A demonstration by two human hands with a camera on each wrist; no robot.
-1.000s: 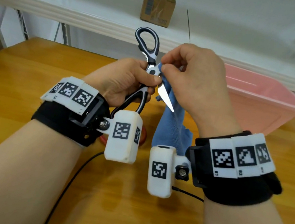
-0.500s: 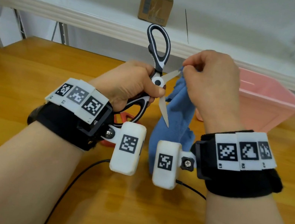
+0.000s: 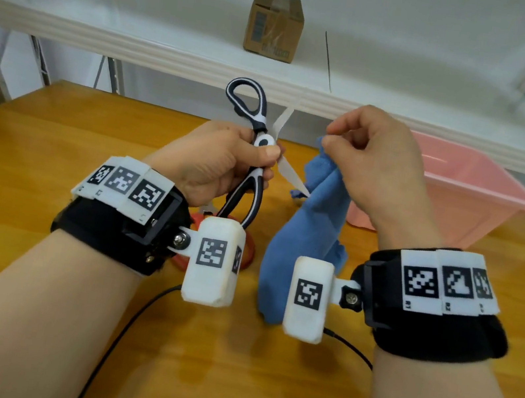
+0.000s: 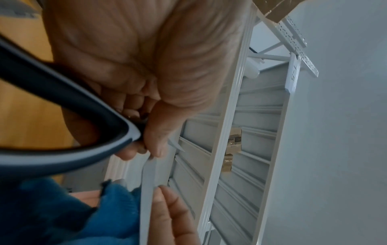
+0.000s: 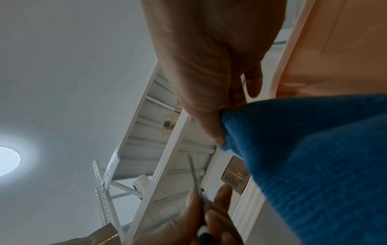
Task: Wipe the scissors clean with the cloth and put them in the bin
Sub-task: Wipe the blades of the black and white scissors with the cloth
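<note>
Head view: left hand [image 3: 222, 161] grips the scissors [image 3: 254, 159] at the pivot, blades spread; just right of it, right hand [image 3: 370, 168] pinches the blue cloth [image 3: 310, 234].

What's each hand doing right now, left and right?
Left hand: grips the scissors near the pivot, blades spread open.
Right hand: pinches the top of the blue cloth, which hangs down.

Red object [image 3: 247, 252] on table mostly hidden behind left wrist camera; upper scissors [image 3: 255, 149] blade blurred against shelf.
</note>
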